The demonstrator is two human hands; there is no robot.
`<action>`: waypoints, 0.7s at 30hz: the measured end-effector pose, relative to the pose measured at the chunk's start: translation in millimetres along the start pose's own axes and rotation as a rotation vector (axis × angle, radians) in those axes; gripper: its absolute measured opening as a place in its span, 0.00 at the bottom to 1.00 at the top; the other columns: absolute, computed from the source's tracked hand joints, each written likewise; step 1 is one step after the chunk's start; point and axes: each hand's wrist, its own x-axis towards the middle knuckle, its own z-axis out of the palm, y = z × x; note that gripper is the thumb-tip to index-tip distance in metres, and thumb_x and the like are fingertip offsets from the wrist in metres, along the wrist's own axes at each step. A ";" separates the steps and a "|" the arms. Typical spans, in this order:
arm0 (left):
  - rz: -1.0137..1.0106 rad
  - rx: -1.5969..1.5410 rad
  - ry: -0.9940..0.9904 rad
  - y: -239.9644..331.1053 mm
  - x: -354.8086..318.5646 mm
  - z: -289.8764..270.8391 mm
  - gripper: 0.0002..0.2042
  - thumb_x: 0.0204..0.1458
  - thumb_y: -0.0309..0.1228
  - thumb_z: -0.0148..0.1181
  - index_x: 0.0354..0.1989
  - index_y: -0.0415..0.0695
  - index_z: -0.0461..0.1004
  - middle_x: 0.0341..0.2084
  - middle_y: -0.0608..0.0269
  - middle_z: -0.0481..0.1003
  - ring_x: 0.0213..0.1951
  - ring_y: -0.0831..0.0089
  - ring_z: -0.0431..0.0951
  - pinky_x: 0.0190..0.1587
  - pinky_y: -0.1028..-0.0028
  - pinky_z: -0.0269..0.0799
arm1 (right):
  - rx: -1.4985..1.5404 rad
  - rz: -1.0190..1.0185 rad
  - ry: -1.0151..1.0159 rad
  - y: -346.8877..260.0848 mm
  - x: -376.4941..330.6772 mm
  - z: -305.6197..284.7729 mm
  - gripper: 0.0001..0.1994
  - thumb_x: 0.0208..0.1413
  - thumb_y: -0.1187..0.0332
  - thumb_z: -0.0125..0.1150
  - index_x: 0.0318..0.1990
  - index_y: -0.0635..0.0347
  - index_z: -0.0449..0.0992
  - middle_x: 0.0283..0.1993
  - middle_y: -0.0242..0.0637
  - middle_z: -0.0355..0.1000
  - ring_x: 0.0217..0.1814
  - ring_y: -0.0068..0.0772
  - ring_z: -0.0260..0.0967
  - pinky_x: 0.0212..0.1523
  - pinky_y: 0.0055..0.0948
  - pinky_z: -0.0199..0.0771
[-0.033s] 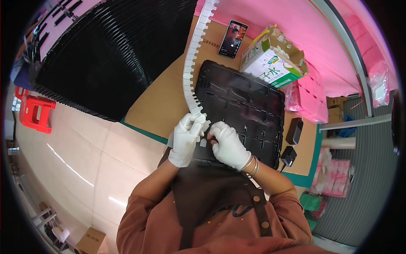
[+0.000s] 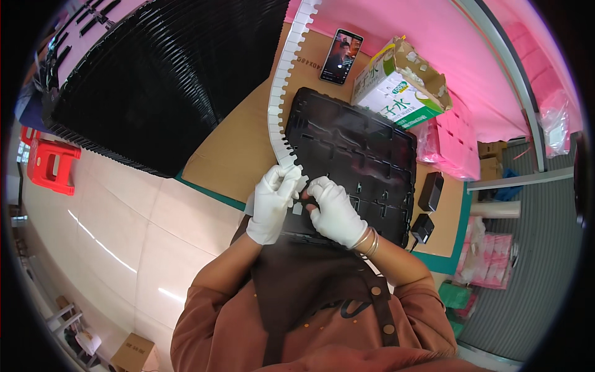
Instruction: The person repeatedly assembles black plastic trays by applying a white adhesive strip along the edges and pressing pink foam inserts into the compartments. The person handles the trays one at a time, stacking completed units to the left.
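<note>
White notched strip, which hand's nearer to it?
Left hand, gripping the strip by its near end; your right hand is just right of that end, over the black tray.

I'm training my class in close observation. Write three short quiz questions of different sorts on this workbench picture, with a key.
1. True or false: the opened carton stands to the right of the phone.
2. Which hand grips the white notched strip near its lower end?
3. Fill in the colour: the moulded tray on the bench is ____.

Key: 1. True. 2. The left hand. 3. Black.
</note>
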 end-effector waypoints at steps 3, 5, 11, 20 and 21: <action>0.005 0.003 -0.005 -0.5 0.9 0.2 0.06 0.59 0.32 0.57 0.39 0.43 0.74 0.27 0.71 0.74 0.23 0.90 0.67 0.25 0.86 0.61 | -0.097 -0.025 0.005 -2.9 2.5 7.9 0.07 0.42 0.72 0.66 0.30 0.62 0.75 0.34 0.43 0.70 0.38 0.48 0.69 0.38 0.43 0.69; 0.010 0.004 -0.002 0.1 -0.3 0.9 0.06 0.59 0.32 0.57 0.39 0.43 0.74 0.27 0.70 0.75 0.23 0.89 0.67 0.24 0.86 0.61 | -0.169 -0.023 0.018 -3.7 3.1 12.5 0.06 0.43 0.71 0.65 0.29 0.61 0.74 0.34 0.42 0.70 0.37 0.48 0.68 0.36 0.44 0.68; 0.020 -0.011 -0.006 -4.0 0.7 -1.7 0.07 0.59 0.34 0.57 0.37 0.43 0.74 0.26 0.69 0.75 0.23 0.88 0.68 0.23 0.86 0.61 | -0.340 -0.068 0.045 -0.6 4.6 20.1 0.06 0.45 0.70 0.64 0.28 0.59 0.73 0.33 0.40 0.69 0.35 0.46 0.68 0.33 0.44 0.64; 0.028 -0.006 -0.007 -3.8 1.3 -1.0 0.07 0.59 0.34 0.57 0.37 0.43 0.74 0.26 0.68 0.75 0.23 0.88 0.68 0.24 0.86 0.61 | -0.280 -0.120 0.089 3.4 1.1 22.4 0.08 0.45 0.71 0.64 0.30 0.61 0.71 0.34 0.39 0.68 0.34 0.44 0.66 0.34 0.41 0.62; 0.021 -0.005 -0.006 -2.1 0.6 -0.6 0.07 0.59 0.34 0.57 0.37 0.43 0.74 0.26 0.68 0.75 0.23 0.88 0.68 0.24 0.86 0.61 | -0.334 -0.121 0.091 3.8 0.9 23.6 0.08 0.45 0.71 0.64 0.30 0.61 0.71 0.34 0.39 0.68 0.34 0.44 0.66 0.35 0.40 0.61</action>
